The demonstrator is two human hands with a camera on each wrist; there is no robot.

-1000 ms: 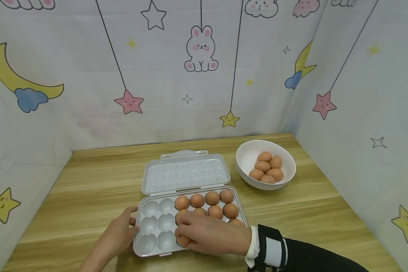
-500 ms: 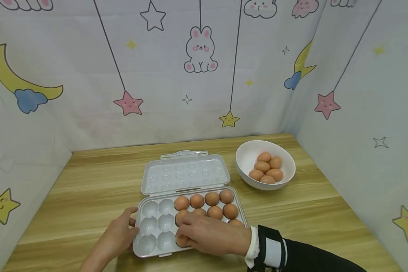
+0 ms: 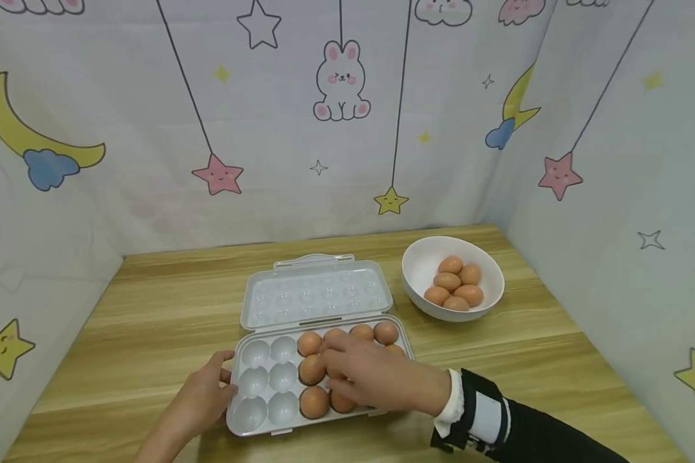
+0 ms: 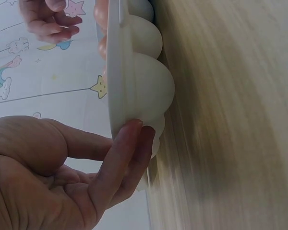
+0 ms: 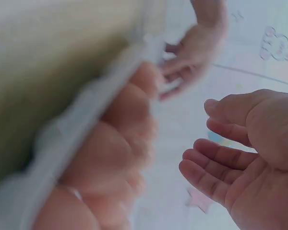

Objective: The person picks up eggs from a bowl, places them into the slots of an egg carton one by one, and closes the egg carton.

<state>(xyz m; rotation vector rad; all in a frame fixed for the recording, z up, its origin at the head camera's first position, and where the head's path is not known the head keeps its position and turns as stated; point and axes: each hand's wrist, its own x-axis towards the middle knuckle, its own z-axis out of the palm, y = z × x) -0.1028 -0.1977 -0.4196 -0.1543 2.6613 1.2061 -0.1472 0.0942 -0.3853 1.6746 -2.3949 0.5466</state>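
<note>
A pale plastic egg box (image 3: 253, 381) lies with its lid folded back on the table. Brown eggs (image 3: 315, 402) fill its right part, while the two leftmost columns hold bare cups. At the box's left end, my left hand (image 3: 207, 392) holds the rim; the left wrist view shows fingertips (image 4: 130, 129) against the underside of a cup. My right hand (image 3: 376, 370) is over the eggs and hides several of them in the head view. Seen from the right wrist, the right hand (image 5: 245, 158) has loosely bent fingers with nothing between them, apart from the eggs.
A white bowl (image 3: 417, 257) with several brown eggs (image 3: 448, 281) stands behind and right of the box. The clear lid (image 3: 318, 292) lies flat behind the cups. Printed fabric walls (image 3: 278, 218) enclose the wooden table (image 3: 168, 302) at the back and sides.
My right hand has come off the front egg of the third column and moved right and up, uncovering that egg and the one behind it. The left hand stays at the rim.
</note>
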